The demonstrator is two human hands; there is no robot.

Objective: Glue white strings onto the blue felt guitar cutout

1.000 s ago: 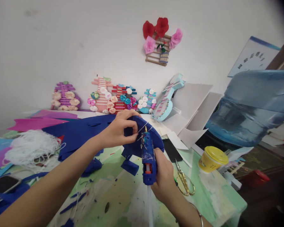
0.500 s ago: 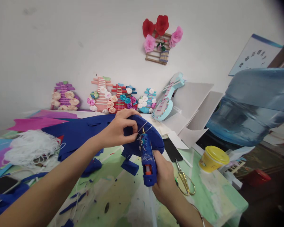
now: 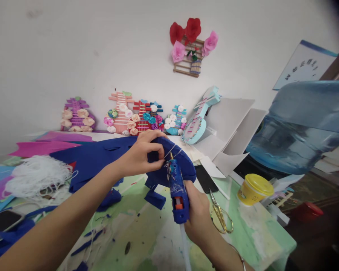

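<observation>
A white wall (image 3: 73, 49) backs a paint-stained green bench (image 3: 147, 233), its right edge dropping off beside a water jug (image 3: 302, 128). Mid-bench, the left hand (image 3: 139, 154) pinches blue felt (image 3: 180, 162); the right hand (image 3: 196, 214) grips a glue gun (image 3: 177, 192), nozzle touching the felt, near scissors (image 3: 220, 214).

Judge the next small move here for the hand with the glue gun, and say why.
Probably squeeze a small dab of glue where the nozzle meets the fold. The right hand holds the blue glue gun with its tip right at the blue felt piece, which the left hand pinches shut beside thin white strands, so the spot looks lined up.
</observation>
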